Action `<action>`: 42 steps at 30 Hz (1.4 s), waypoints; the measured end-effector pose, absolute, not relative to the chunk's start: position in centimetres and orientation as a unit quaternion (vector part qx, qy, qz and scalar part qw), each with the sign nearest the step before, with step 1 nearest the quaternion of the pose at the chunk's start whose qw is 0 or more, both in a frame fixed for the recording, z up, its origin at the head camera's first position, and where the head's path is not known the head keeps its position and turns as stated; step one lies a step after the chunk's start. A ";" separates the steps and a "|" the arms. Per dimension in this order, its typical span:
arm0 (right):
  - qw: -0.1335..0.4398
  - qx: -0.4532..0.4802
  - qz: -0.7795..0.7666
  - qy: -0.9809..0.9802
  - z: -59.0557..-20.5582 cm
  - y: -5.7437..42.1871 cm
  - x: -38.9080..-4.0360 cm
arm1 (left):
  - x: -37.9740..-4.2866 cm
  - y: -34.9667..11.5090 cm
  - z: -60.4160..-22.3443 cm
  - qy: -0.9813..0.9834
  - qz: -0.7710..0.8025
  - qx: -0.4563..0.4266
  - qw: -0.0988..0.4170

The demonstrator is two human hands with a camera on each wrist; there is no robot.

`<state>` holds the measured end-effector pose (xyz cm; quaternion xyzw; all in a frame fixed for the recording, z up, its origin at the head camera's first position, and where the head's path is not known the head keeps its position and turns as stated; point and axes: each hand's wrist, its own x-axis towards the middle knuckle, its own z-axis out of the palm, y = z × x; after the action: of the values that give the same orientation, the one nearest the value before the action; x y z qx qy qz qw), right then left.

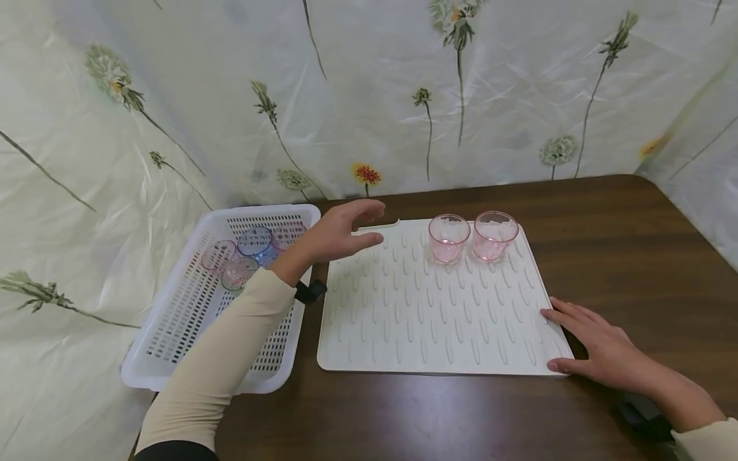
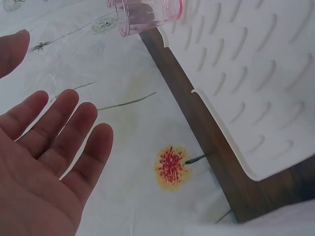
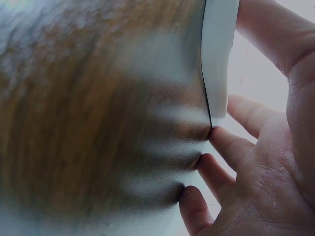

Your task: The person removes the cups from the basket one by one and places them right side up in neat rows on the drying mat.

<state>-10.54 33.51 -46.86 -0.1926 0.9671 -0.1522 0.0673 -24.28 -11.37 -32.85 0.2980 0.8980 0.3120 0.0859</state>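
My left hand (image 1: 340, 234) hovers by the back left corner of a white ridged drying mat (image 1: 415, 333), its fingers spread and nothing in them. In the left wrist view its palm and fingers (image 2: 64, 142) show bare. Two pink-tinted glasses stand side by side at the mat's back right: a left glass (image 1: 448, 242) and a right glass (image 1: 494, 238). Part of a pink glass (image 2: 147, 14) also shows at the top of the left wrist view. My right hand (image 1: 602, 349) rests at the mat's right edge, with fingertips against the table in the right wrist view.
A white perforated plastic basket (image 1: 173, 307) stands left of the mat, under my left forearm. Inside lie several glasses, among them a blue glass (image 1: 256, 242) and a pink glass (image 1: 218, 255). Flowered sheeting (image 1: 369, 96) hangs behind the brown wooden table (image 1: 403, 416).
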 end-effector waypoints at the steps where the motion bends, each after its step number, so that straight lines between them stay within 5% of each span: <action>1: 0.065 -0.193 -0.152 0.967 -46.9 33.5 -10.5 | -23.9 -11.8 -32.7 0.898 0.311 0.299 0.084; 17: 0.037 -0.206 -0.152 0.966 -46.8 33.6 -10.5 | -18.3 -22.2 -32.1 0.917 0.314 0.244 -0.040; 42: 0.064 -0.189 -0.153 0.968 -47.0 33.4 -10.3 | -16.0 -27.4 -34.0 0.944 0.259 0.197 -0.061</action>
<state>-10.35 33.42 -46.98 -0.1891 0.9679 -0.1529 0.0641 -16.01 -27.42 -34.01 0.1971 0.9436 0.2589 -0.0612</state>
